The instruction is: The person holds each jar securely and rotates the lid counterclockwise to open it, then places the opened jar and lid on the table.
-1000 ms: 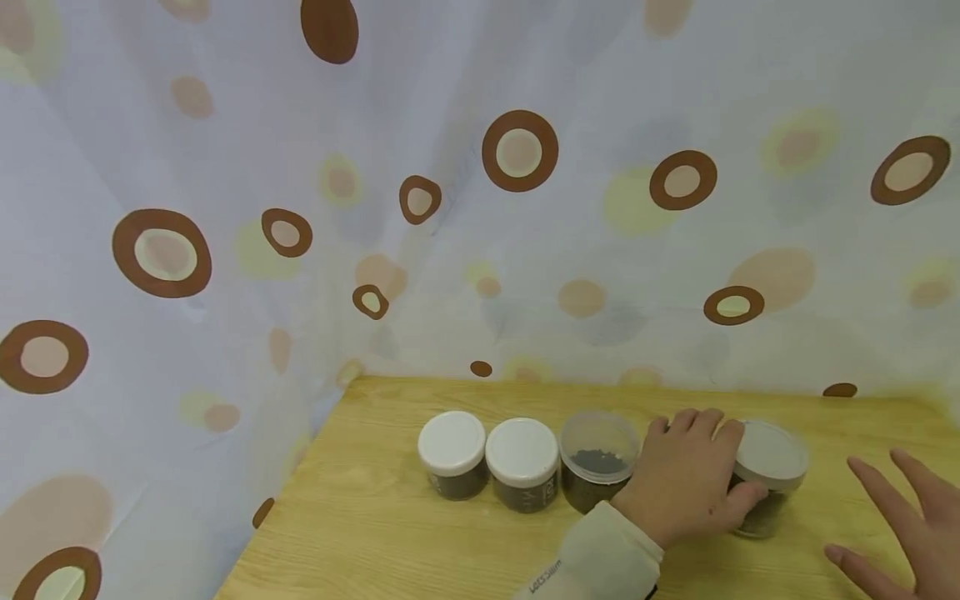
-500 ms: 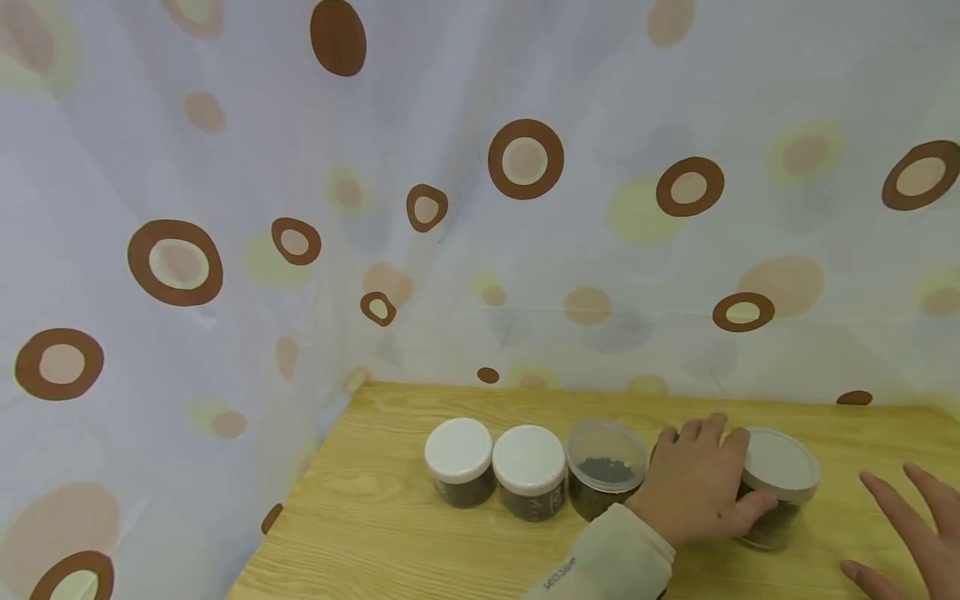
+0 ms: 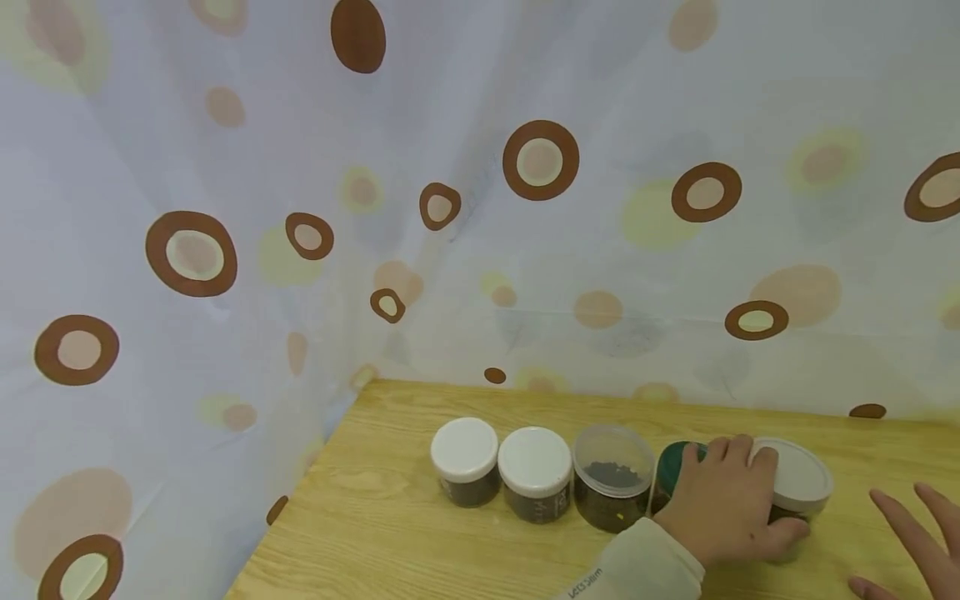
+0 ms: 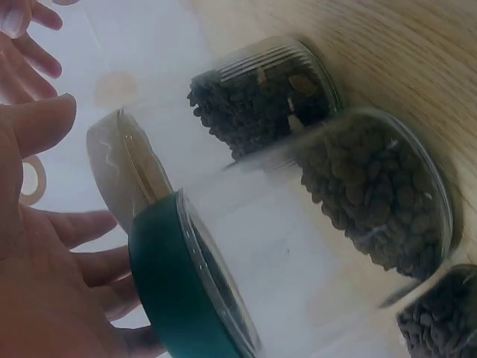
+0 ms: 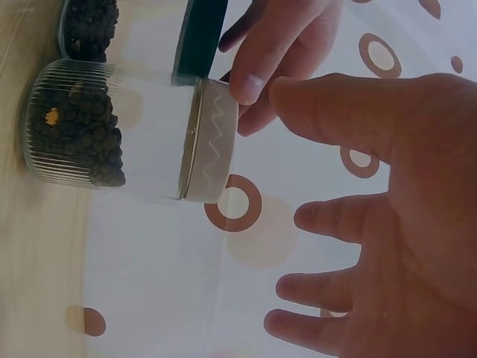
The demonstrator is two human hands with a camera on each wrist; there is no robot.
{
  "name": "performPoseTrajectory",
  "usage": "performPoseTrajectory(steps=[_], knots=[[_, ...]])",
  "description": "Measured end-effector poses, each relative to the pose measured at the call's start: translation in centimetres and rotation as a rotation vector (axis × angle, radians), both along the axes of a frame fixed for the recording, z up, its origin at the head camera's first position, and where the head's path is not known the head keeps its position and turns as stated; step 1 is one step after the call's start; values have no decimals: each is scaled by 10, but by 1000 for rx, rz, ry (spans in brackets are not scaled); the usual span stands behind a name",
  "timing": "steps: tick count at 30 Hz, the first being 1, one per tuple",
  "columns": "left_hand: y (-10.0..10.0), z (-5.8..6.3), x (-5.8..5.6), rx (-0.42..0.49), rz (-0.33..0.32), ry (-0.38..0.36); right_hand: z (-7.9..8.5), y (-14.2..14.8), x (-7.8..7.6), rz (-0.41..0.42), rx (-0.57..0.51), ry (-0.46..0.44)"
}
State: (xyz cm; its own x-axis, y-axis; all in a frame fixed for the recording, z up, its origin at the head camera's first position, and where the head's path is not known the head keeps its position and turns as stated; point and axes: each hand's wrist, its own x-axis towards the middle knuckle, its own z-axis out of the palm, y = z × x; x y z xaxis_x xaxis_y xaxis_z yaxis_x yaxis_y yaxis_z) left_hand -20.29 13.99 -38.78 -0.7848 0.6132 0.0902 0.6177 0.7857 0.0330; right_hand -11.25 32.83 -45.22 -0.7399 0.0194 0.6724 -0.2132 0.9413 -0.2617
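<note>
My left hand (image 3: 723, 508) reaches over two jars at the right end of a row. Its fingers extend behind the green lid (image 4: 175, 283) of one glass jar and over the pale grey lid (image 5: 212, 145) of its neighbour. In the right wrist view, the left thumb is right at the grey lid's top. Both jars are part filled with dark pellets (image 4: 373, 194). The right hand (image 3: 922, 542), fingers spread, hovers to the right of the grey-lidded jar and holds nothing; its palm faces that lid in the right wrist view.
Left of these jars stand two white-lidded jars (image 3: 464, 450) (image 3: 535, 460) and a jar with a translucent top (image 3: 613, 467) and dark contents. All stand on a wood-grain table (image 3: 420, 550). A spotted white curtain (image 3: 450, 125) hangs behind and at the left.
My left hand has slid rightward toward the grey lid, uncovering part of the green lid. The head view has shifted slightly. The right hand keeps its spread pose at the right.
</note>
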Motion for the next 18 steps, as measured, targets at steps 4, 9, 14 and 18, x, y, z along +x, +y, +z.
performPoseTrajectory(steps=[4,9,14,18], knots=[[2,-4,0,25,61,18,-2,1,-1,0,-3,-2],[3,-7,-3,43,110,5,1,2,-1,-11,17,-28],[6,-11,-5,48,137,13,1,3,1,-28,26,-43],[9,-15,-7,46,167,19,2,3,1,-35,50,-21]])
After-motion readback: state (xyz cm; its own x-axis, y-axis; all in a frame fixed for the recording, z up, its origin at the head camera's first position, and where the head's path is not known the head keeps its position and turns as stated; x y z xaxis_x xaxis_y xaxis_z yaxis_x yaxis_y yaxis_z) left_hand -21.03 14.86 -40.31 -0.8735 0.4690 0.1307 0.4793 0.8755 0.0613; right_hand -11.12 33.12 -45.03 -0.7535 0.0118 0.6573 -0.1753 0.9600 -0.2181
